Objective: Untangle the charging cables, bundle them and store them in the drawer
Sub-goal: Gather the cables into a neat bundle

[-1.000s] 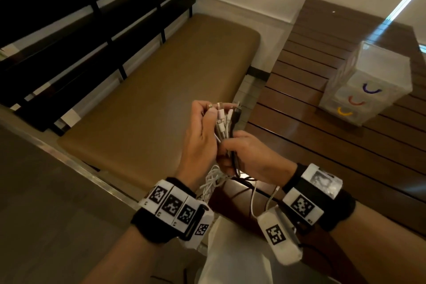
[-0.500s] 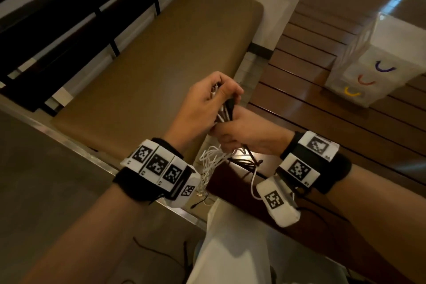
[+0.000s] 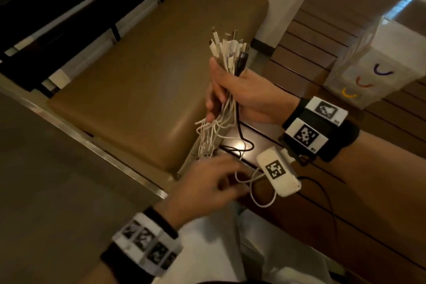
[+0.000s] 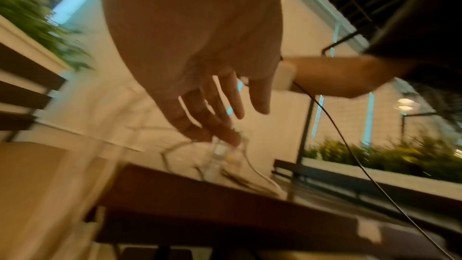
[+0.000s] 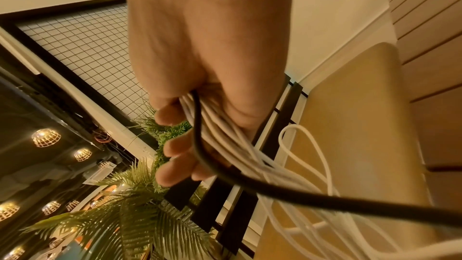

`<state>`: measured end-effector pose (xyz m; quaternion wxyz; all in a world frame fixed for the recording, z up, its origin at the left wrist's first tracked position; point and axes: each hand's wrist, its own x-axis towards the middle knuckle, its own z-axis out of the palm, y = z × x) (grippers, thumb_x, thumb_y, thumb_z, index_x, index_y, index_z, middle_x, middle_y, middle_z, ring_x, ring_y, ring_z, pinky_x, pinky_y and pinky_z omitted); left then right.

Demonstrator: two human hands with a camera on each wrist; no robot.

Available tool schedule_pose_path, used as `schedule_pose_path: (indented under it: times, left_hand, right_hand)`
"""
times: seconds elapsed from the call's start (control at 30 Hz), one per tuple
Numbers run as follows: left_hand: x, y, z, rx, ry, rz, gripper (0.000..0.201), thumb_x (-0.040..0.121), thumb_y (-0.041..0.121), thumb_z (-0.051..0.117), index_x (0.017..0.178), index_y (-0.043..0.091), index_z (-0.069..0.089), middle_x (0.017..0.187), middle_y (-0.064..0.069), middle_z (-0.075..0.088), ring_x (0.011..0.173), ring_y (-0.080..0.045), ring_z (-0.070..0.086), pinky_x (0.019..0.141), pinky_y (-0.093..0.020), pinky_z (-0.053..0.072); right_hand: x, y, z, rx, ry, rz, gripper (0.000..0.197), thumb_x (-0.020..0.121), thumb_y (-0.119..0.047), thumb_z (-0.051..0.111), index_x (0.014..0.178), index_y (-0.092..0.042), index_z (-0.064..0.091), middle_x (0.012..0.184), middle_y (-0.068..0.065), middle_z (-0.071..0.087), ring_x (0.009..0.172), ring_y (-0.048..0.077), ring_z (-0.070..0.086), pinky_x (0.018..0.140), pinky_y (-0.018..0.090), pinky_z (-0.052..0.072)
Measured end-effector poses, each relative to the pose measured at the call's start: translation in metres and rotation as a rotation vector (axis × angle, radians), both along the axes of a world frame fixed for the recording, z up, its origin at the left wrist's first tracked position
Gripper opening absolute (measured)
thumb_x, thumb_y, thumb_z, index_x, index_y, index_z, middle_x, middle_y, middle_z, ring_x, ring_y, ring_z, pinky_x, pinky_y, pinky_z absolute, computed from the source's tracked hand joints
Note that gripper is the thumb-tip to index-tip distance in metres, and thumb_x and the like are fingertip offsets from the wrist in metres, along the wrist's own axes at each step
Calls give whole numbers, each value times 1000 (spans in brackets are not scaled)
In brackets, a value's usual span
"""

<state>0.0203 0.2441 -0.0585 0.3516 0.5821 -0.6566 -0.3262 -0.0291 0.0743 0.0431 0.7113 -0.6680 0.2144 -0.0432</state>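
Sticking up out of the right hand (image 3: 244, 92) is the whole bunch of charging cables (image 3: 227, 57), gripped in a fist with the plug ends fanned out at the top. Mostly white ones are seen, plus one black cable (image 5: 250, 177) that runs out under the curled fingers (image 5: 172, 145) in the right wrist view. The loose tails are left dangling down toward the edge of the dark wooden worktop (image 3: 345, 226), where some white loops are draped.

The left hand (image 3: 207, 187) is kept lower down, fingers spread and relaxed, nothing gripped; in the blurry left wrist view its fingertips (image 4: 225, 135) are seen right at the hanging white strands, but actual contact can't be made out.

Further back on the worktop a small translucent drawer unit (image 3: 368, 71) with purple, red and yellow handles is parked, all drawers closed, well apart from the cables. A tan padded seat (image 3: 138, 76) is seen behind the hands.
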Motion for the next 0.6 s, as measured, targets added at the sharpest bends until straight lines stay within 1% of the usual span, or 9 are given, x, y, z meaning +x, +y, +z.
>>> schedule_pose_path:
  times: [0.07,0.1,0.17,0.27,0.33,0.4,0.47,0.53,0.6]
  left_hand:
    - [-30,-6,-18,121,-157,-124,55,85,62,47,136,43,42,145,12,46,110,-11,60,91,-34,51]
    - [-40,-10,-24,111,-183,-155,55,85,62,39,137,43,39,145,5,48,113,-18,60,93,-40,51]
    - [-42,-18,-27,56,-114,-141,40,92,47,37,129,37,49,125,-2,64,105,-22,64,86,-44,54]
    - [-9,-20,-17,71,-151,-20,36,96,32,44,127,33,62,117,8,68,105,-10,62,92,-29,49]
    - [25,-14,-10,101,-142,50,32,97,26,52,125,32,65,106,16,66,95,2,60,86,-17,46]
    - [56,-9,-4,147,-129,104,28,96,20,54,119,28,68,101,18,60,89,4,57,82,-19,48]
    - [79,-12,-5,191,-210,184,28,96,21,52,119,27,66,107,11,58,94,-2,55,83,-24,49]
    - [97,-24,-15,208,-334,318,27,96,29,53,120,29,65,110,7,58,99,-8,53,86,-28,48]
    - [104,-41,-23,205,-326,399,21,94,34,58,112,30,68,101,9,59,93,-7,52,81,-28,49]
  right_hand:
    - [4,0,3,-5,2,4,54,103,-42,36,63,-7,49,77,13,58,67,30,62,74,48,50]
    - [4,0,7,-16,2,13,54,102,-43,37,64,-7,49,76,13,58,64,29,62,71,46,49]
    - [2,-4,10,-52,-2,39,53,102,-43,36,63,-8,48,65,10,54,54,26,56,67,43,46]
    - [-6,-7,12,-80,-34,33,53,105,-38,35,59,-13,41,47,1,40,42,21,39,60,40,41]
    - [-8,-9,13,-39,-59,-1,53,105,-37,38,56,-17,39,43,-4,34,39,18,30,54,37,34]
    - [-6,-9,11,8,-80,-64,53,104,-38,41,54,-19,38,42,-6,31,37,16,25,50,36,27]
    - [-2,-7,9,40,-112,-119,53,103,-37,44,52,-23,39,42,-8,31,36,14,24,48,37,22]
    - [4,-4,7,41,-139,-179,50,101,-34,48,53,-25,40,43,-10,32,36,12,26,46,34,22]
    - [11,0,5,28,-155,-230,49,99,-33,53,52,-26,38,43,-10,31,36,11,25,43,29,24]
